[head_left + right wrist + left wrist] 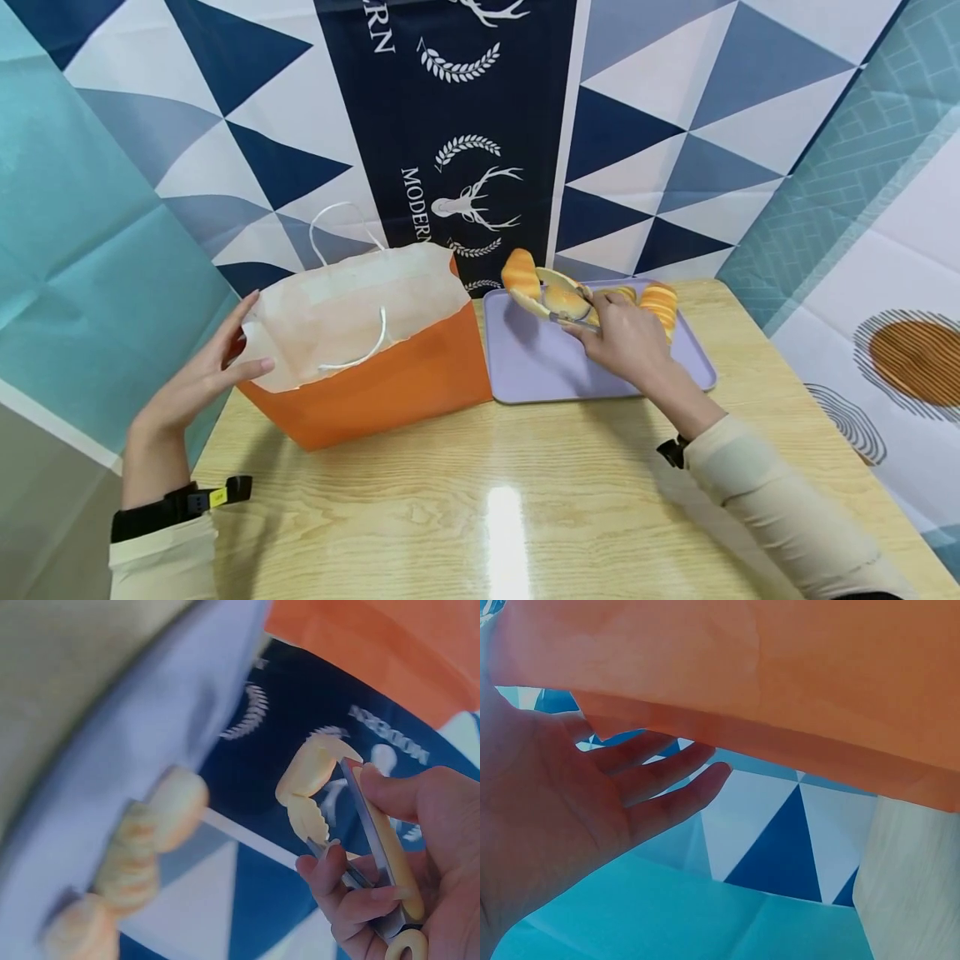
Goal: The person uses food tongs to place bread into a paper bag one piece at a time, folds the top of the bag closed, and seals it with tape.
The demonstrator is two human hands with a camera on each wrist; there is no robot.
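My left hand (198,367) holds the left end of an orange paper bag (390,379) with a whitish inside and white cord handles. The thumb lies over its rim; in the left wrist view the slightly bent fingers (656,776) stay on the outer side. With my right hand (626,337) I grip food tongs (551,312), whose pale tips pinch a golden bread roll (521,273) above the tray's left back corner. Beneath and beside the tongs, several more rolls (658,307) lie on a lilac tray (536,379). In the right wrist view the tongs' metal arms (371,825) show clearly.
The bag stands directly left of the tray on a wooden table (420,508). Behind both rises a patterned wall covering (637,125), with a teal side panel (67,208) on the left. One bag handle (318,237) sticks up at the back.
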